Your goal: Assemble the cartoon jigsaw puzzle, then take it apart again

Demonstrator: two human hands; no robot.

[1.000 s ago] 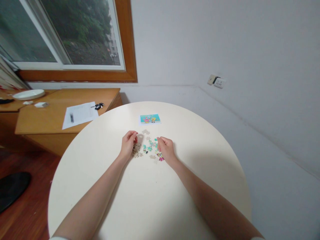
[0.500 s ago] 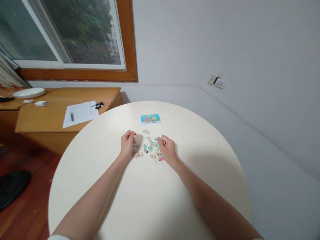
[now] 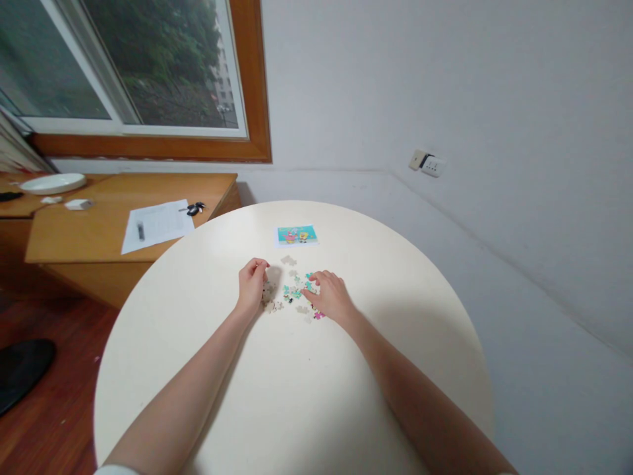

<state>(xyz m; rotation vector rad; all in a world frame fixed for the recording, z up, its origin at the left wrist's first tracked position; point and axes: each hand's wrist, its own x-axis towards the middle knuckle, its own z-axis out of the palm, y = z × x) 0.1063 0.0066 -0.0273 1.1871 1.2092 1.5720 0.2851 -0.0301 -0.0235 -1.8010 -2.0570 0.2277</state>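
A loose spread of small jigsaw puzzle pieces lies on the round cream table, some teal side up, others showing grey backs. At the left edge of the spread my left hand is closed in a pinch, with a small reddish spot at its fingertips. What it holds, if anything, is too small to make out. Over the right part of the pieces is my right hand, its thumb and fingers apart and nothing visible between them. It partly hides the pieces below, and a pink piece shows beside its wrist.
Beyond the pieces lies a cartoon picture card. A wooden desk at the left bears a printed sheet, keys and a white dish. The wall on the right carries a power socket.
My right hand has opened from a closed grip, its thumb and fingers now spread over the pieces. My left hand has stayed in the same pinch and place.
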